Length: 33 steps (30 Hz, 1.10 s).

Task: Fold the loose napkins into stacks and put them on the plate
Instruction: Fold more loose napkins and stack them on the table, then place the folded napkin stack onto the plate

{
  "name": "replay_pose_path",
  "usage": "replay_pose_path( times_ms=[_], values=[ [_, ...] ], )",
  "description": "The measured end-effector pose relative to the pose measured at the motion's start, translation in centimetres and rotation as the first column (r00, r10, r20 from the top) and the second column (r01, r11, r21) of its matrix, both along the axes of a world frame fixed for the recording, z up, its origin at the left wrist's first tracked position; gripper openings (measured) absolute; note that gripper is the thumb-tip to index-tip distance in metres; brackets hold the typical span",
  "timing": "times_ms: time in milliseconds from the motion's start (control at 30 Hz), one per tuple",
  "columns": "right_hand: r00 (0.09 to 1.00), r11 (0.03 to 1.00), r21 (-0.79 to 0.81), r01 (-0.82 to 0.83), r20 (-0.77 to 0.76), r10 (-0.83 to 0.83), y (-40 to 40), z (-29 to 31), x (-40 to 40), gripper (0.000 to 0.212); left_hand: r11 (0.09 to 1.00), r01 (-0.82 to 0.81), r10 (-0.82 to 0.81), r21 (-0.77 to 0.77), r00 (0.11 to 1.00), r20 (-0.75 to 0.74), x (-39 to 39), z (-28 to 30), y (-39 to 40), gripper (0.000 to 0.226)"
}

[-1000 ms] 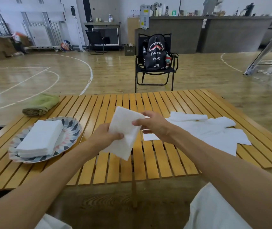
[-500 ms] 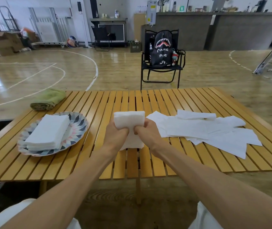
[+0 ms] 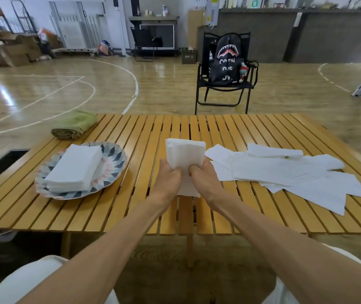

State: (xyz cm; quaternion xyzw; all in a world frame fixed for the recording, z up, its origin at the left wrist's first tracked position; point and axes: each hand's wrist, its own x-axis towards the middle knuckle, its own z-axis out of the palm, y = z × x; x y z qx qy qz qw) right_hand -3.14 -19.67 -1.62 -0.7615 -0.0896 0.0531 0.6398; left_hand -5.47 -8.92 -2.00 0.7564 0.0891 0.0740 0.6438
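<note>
A white napkin (image 3: pixel 185 153) is held upright over the middle of the slatted wooden table (image 3: pixel 144 137), doubled over with its fold at the top. My left hand (image 3: pixel 169 178) pinches its lower left part and my right hand (image 3: pixel 203 178) its lower right, knuckles nearly touching. At the left, a patterned plate (image 3: pixel 115 160) carries a neat stack of folded napkins (image 3: pixel 74 167). To the right lies a spread of loose napkins (image 3: pixel 284 172), with one folded napkin (image 3: pixel 275 151) on top at the back.
A rolled green towel (image 3: pixel 74 126) lies at the table's far left corner. Beyond the table stands a black folding chair (image 3: pixel 223 88) with a shark-mouth backpack (image 3: pixel 227 60) on it. Wooden gym floor surrounds the table.
A second ago the napkin hung open and slanted between spread hands. Both hands have come together and the napkin is now folded and upright. The view has tilted down a little.
</note>
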Motion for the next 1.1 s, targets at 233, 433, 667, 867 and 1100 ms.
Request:
replay_pose_path(
  times_ms=[233,433,667,867,1100],
  values=[
    [1.000,1.000,-0.010,-0.004,0.023,0.005,4.1,1.0,1.5,0.025,0.975,-0.174,0.170,0.136,0.985,0.043,0.2,2.0,4.8,0.025],
    [0.997,0.997,-0.009,-0.071,-0.015,0.071,11.2,2.0,2.4,0.015,0.904,-0.342,0.333,0.257,0.940,0.077,-0.2,4.0,14.1,0.019],
    [0.981,0.987,-0.028,-0.156,-0.118,0.152,20.6,1.7,3.5,0.018,0.797,-0.485,0.497,0.360,0.866,0.065,-0.9,3.8,23.7,0.031],
    [0.974,0.973,-0.096,-0.211,-0.110,0.200,25.6,0.9,3.6,0.007,0.733,-0.482,0.547,0.480,0.837,0.006,-1.1,2.8,28.2,0.032],
    [0.980,0.970,-0.157,-0.187,-0.098,0.173,27.7,-0.3,3.7,0.013,0.724,-0.457,0.540,0.516,0.841,-0.012,-1.4,0.9,29.9,0.036]
  ],
)
